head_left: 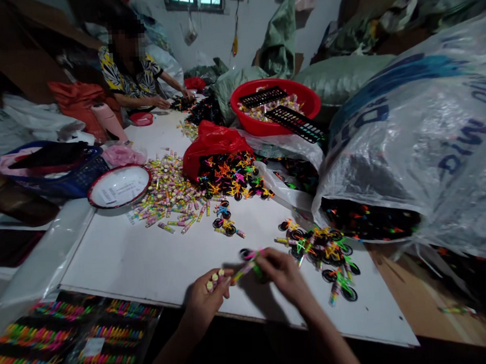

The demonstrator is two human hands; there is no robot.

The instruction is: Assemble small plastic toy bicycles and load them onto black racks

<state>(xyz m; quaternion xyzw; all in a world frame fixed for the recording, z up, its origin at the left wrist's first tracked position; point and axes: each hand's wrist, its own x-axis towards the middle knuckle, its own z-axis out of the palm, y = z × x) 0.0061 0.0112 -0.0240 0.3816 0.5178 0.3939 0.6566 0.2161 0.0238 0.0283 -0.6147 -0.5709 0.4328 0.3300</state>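
Over the front of the white table, my left hand [210, 292] is closed around several small candy-filled tubes [214, 280], their pale ends pointing up. My right hand [278, 272] pinches a pink and green toy bicycle [250, 256], slightly blurred. Another candy tube [242, 273] spans the space between both hands, beside the bicycle. To the right of my right hand lies a pile of toy bicycles with candy tubes [319, 246]. A few loose bicycles [225, 225] lie ahead of my hands. Farther back, a heap of candy tubes [170, 191] spreads next to a red bag [208, 146] spilling bicycles.
A white enamel basin [119, 187] and blue basket [77, 177] stand at left. A red tub [239, 109] holds tubes and black trays. Large plastic sacks [386, 125] crowd the right. Packed bicycles [35, 337] lie front left. Another person [134, 79] works at the far end.
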